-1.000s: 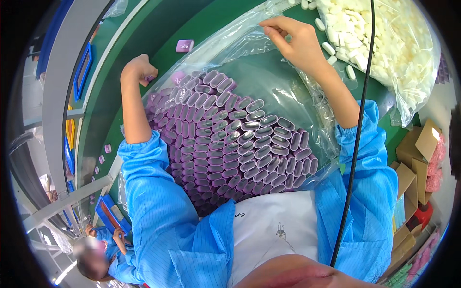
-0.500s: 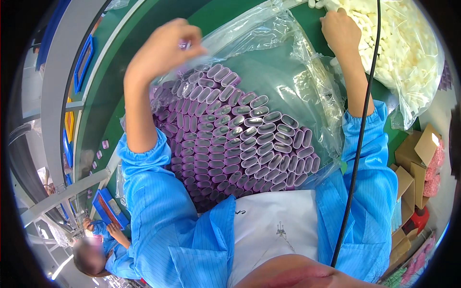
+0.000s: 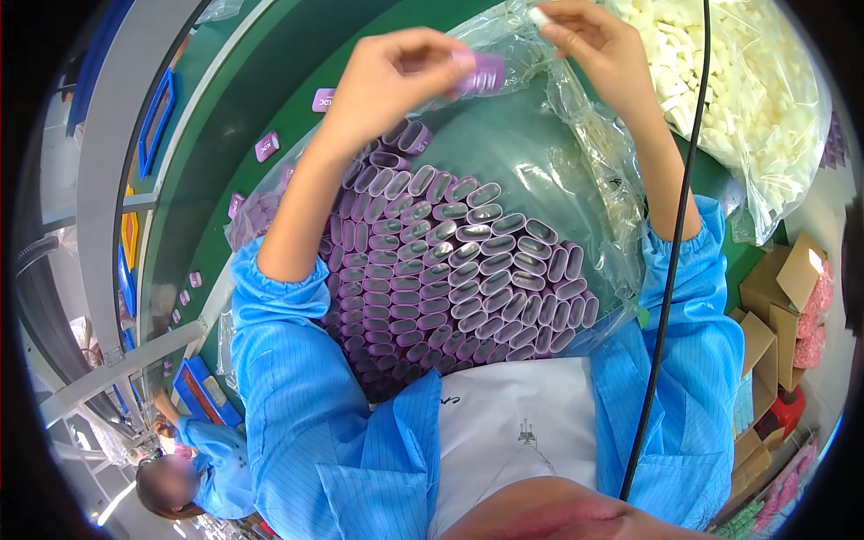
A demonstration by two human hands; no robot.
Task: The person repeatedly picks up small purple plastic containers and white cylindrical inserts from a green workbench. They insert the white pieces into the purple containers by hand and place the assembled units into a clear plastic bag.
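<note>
My left hand (image 3: 396, 85) pinches a purple oval shell (image 3: 486, 76), slightly blurred, above the far edge of the shell heap. Facing it across a small gap, my right hand (image 3: 598, 49) holds a small white oblong piece (image 3: 539, 17) between thumb and fingers; what it is made of I cannot tell. Below both hands, many hollow purple shells (image 3: 463, 270) are packed close together, mostly with open ends facing up, on a clear plastic bag (image 3: 531, 153). Another clear bag (image 3: 783, 171), at the far right, holds a heap of cream-white oblong pieces (image 3: 720, 85).
A green conveyor belt (image 3: 236, 148) curves along the left, with single purple shells (image 3: 267, 146) spaced along it. A black cable (image 3: 670, 270) hangs down in front of my right arm. Cardboard boxes (image 3: 774, 310) stand at right. A co-worker (image 3: 211, 472) sits at lower left.
My left hand has moved right from the heap's far left, carrying a shell. My right hand has come left from beside the cream-white pieces with one in its fingers.
</note>
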